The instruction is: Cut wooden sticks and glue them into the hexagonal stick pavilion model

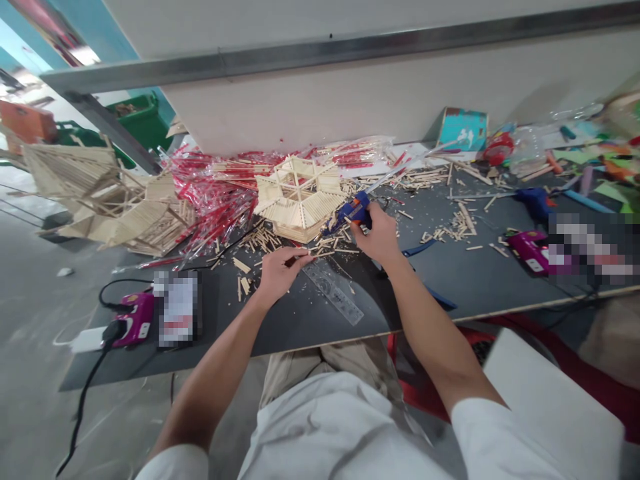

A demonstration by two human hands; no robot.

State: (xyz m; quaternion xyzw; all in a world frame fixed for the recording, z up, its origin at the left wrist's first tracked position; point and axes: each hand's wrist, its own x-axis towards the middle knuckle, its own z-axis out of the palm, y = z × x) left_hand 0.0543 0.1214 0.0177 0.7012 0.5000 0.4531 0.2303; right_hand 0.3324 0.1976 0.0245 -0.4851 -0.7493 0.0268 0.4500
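My right hand [379,235] is closed around a blue glue gun [352,211], its nozzle pointing left toward a hexagonal model built of wooden sticks [299,196]. My left hand [278,269] pinches a thin wooden stick [301,257] just in front of that model. A clear plastic ruler [334,291] lies flat on the dark tabletop [475,280] between my two hands. Loose sticks and offcuts [260,240] are scattered around both hands.
A larger stick structure [107,200] sits at the table's left end beside a heap of red-and-clear wrappers [215,190]. A magenta device [134,319] with a black cable lies at front left; another [531,248] and a second blue glue gun [534,200] at right. Craft clutter lines the back wall.
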